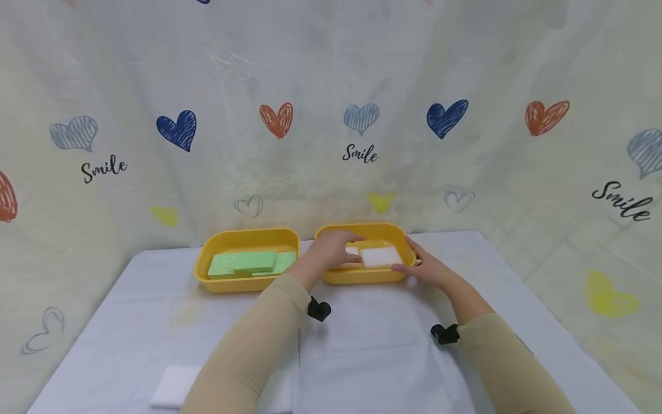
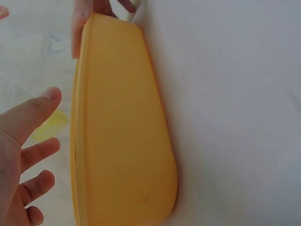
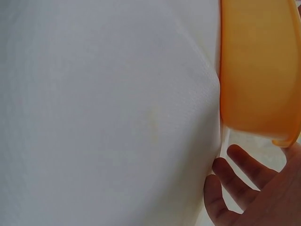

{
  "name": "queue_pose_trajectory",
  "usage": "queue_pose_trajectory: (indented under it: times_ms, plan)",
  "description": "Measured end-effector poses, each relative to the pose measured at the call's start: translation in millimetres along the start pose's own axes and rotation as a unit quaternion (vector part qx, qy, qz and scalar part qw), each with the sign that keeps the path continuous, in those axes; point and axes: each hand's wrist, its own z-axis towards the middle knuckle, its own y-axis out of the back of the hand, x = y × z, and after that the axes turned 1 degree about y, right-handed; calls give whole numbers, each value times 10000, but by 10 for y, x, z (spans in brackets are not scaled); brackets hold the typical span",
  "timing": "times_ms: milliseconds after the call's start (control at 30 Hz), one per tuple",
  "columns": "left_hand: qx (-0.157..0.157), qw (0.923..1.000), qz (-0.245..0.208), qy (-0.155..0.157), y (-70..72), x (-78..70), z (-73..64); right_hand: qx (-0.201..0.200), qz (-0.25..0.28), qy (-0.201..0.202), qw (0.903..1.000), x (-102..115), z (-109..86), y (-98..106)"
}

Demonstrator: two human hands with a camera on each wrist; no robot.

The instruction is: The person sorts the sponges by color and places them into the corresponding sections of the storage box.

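Observation:
Two yellow plastic trays stand side by side. In the head view, white sponge-like blocks lie in the right yellow tray (image 1: 364, 277), one white block (image 1: 381, 257) plainly visible. My left hand (image 1: 333, 248) is over that tray's left part, partly hiding another white block; its thumb and fingers are spread apart, and in the left wrist view nothing shows between them. With thumb at the front rim and a finger along the end, my right hand (image 1: 426, 267) holds the tray's right end. Its other fingers (image 3: 235, 183) extend beside the tray wall.
The left yellow tray (image 1: 227, 286) holds several green sponges (image 1: 253, 262). Near the table's front edge lies a white block (image 1: 176, 386), with more white material beside it, partly behind my left sleeve. A curtain (image 1: 320, 69) printed with hearts hangs close behind the trays.

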Motion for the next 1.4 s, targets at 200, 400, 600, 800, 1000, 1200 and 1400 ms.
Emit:
queue_pose_trajectory:
  times_ms: [200,400,600,800,1000,1200,1400]
  plan:
    - [-89,9995,282,-111,94,85,-178,-19,-61,97,9999,-2,-26,53]
    - [-270,9977,401,-474,208,165,-393,-14,-57,-7,10000,-44,-21,67]
    - [-171,9981,396,-442,342,237,-746,-36,-85,43,9999,-74,1,80]
    - [-100,9982,452,-375,421,411,-1132,-39,-82,51,9999,-28,14,59]
    - [87,9990,412,-142,456,593,-1557,-17,-89,83,9999,9,32,34]
    - [76,9965,480,-677,409,712,-1983,16,-75,66,9999,-18,60,6]
    - [265,9923,589,-1057,323,698,-2346,36,-79,73,9999,-51,66,-26]
